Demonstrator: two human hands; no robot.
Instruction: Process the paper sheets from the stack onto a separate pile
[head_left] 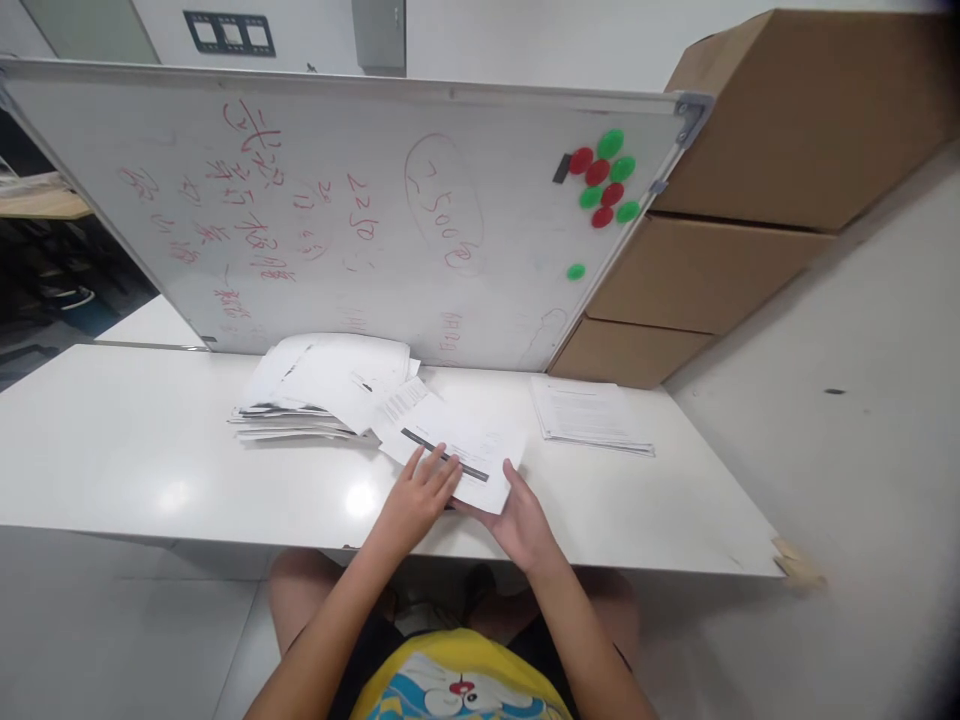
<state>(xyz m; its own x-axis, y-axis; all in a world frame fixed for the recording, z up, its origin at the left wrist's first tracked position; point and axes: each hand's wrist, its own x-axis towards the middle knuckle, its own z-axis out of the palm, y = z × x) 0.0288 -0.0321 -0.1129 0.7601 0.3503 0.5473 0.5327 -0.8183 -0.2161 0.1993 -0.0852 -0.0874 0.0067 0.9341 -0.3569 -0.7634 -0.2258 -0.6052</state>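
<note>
A printed sheet of paper (484, 440) with a dark bar across it lies in front of me, seemingly with more sheets under it. My right hand (521, 522) grips its near right corner, thumb on top and fingers underneath. On the sheet's near left part, my left hand (421, 492) rests with its fingers stretched out over the dark bar. The sheet's far left end meets a thick, uneven stack of papers (330, 375). How many sheets my right hand holds, I cannot tell.
A neater pile of printed sheets (589, 415) lies to the right on the white table (187, 490). Behind stands a whiteboard (510, 250) with red writing and several magnets. Cardboard boxes (742, 170) are stacked at the back right, beside the wall.
</note>
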